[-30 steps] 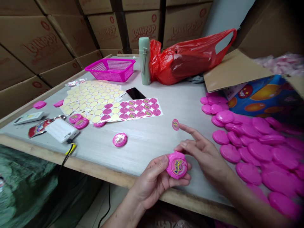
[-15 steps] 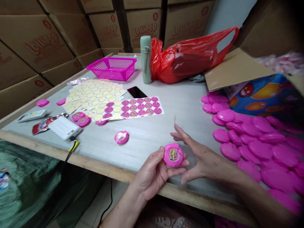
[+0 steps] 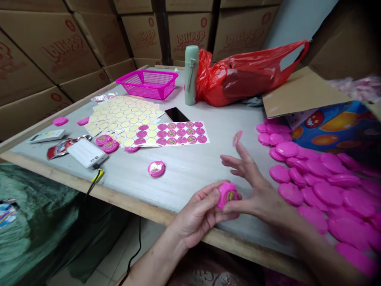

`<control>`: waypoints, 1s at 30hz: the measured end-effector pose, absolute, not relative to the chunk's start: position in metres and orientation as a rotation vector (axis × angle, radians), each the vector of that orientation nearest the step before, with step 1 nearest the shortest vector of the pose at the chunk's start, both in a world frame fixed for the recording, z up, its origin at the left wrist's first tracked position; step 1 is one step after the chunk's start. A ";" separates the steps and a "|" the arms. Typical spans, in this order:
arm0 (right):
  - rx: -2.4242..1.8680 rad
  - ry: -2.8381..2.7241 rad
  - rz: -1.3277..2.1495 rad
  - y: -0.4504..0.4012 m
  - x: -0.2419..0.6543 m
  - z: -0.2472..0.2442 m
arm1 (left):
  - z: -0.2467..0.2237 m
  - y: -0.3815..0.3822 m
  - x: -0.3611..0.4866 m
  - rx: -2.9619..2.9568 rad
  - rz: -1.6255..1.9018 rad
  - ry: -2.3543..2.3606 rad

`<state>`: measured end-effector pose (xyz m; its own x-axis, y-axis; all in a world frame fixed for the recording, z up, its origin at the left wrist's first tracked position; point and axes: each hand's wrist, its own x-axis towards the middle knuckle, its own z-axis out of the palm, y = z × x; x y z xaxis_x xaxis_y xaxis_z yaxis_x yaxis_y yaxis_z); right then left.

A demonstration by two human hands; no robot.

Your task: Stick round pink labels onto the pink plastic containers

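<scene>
My left hand (image 3: 198, 214) is closed round a round pink case (image 3: 226, 195) with a printed label, above the table's front edge. My right hand (image 3: 253, 182) has its fingers spread; its thumb presses on the face of that case. A small round sticker (image 3: 237, 138) clings to the tip of a raised right finger. Further left, one labelled pink case (image 3: 156, 169) lies alone on the table. A sticker sheet (image 3: 181, 134) with pink and yellow circles lies behind it, partly over more sheets (image 3: 119, 113).
On the right is a heap of pink cases (image 3: 327, 190) beside an open carton (image 3: 306, 91). A green flask (image 3: 191, 75), red bag (image 3: 238, 75) and pink basket (image 3: 149, 84) stand at the back. White power bank (image 3: 86, 153) and phone (image 3: 176, 114) lie left of the bag.
The case has turned and tilted in my left hand. My right thumb has come onto it, and the finger with the sticker has risen. The view has shifted slightly.
</scene>
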<state>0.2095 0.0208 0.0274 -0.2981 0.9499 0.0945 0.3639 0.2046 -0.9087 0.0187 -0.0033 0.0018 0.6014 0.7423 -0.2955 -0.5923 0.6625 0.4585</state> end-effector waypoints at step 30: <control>-1.761 -2.174 0.562 -0.006 0.296 0.029 | 0.005 -0.002 0.014 0.325 0.982 0.551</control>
